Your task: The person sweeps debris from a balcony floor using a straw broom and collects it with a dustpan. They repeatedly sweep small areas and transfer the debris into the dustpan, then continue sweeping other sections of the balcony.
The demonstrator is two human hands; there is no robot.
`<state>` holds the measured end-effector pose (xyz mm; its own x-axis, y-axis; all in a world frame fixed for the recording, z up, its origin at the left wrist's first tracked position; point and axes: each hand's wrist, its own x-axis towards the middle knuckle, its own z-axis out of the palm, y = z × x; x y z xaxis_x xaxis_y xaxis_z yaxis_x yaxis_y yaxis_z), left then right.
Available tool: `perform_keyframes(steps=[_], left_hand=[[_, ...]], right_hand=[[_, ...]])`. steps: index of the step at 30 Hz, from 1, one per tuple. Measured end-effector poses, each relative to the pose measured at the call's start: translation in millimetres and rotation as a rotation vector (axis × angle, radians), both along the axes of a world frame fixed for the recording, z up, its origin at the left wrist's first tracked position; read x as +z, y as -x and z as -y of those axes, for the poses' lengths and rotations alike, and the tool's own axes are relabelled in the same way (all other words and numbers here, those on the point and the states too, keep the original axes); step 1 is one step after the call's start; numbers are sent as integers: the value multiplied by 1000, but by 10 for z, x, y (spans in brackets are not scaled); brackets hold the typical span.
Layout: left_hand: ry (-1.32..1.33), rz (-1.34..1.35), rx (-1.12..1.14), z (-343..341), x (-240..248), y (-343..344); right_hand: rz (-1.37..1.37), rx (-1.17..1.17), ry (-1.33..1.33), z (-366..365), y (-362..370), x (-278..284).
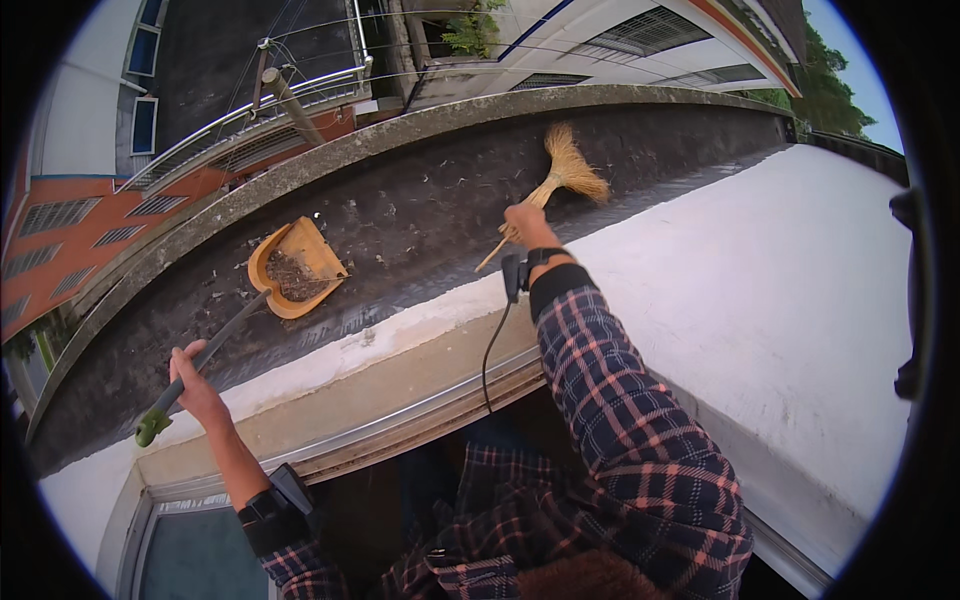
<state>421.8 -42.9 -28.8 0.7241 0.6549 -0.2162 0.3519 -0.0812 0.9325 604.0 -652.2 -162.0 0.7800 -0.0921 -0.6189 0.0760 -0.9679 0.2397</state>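
Observation:
At the left, my left hand [198, 385] is closed round the grey handle of a long-handled dustpan [318, 247], near the green grip at its end. The orange-yellow pan rests on the dark ledge, with brown debris [290, 275] lying in it. My right hand [527, 220] grips a straw hand broom [572, 170] around its bound neck. Its bristles fan out over the dark surface toward the far wall, and the thin stick end points back toward me. The broom is well to the right of the pan, apart from it.
A low concrete parapet [400, 130] curves along the ledge's far side, with buildings and wires beyond. Bits of litter dot the dark surface [430, 210]. Nearer me runs a window sill with a metal track [400, 412]; a white wall [750, 260] stands right. A black cable hangs from my right wrist.

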Motion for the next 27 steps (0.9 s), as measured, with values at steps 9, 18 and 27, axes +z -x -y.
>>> perform_keyframes(steps=[9,18,27], left_hand=[[41,-43,40,89,-38,7],[-23,-21,31,139,-124,21],[-38,11,58,143,-100,19]], right_hand=[[-28,-1108,-799,-2154,1288,436],[385,-2083,-1393,-1587,1016,1385],[950,-2103,-1602,-1220,63,1670]])
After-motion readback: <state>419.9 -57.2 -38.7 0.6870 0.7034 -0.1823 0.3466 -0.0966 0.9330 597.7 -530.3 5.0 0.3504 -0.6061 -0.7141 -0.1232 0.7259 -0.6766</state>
